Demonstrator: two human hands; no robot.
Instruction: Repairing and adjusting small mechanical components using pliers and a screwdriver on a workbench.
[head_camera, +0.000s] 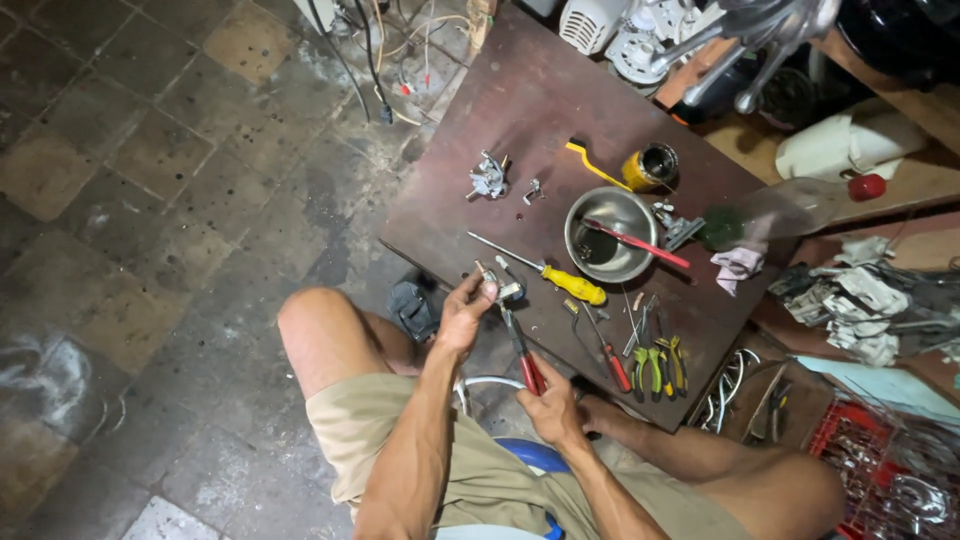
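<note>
The left hand (462, 318) pinches a small metal part (497, 289) in its fingers; the red-handled pliers (521, 348), clasped in the right hand (552, 408), slant up-left, nose at that part.

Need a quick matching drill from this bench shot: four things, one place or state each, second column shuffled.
Things:
1. Red-handled pliers
2. Yellow-handled screwdriver
3. Round steel bowl
4. Yellow tin can

Places or states:
A. Lying on its side beside a yellow brush
B. Held in the right hand
C. Holds a red-handled tool
D. Flat on the brown board, just beyond the left hand

Pairs: 1-B, 2-D, 3-C, 4-A
</note>
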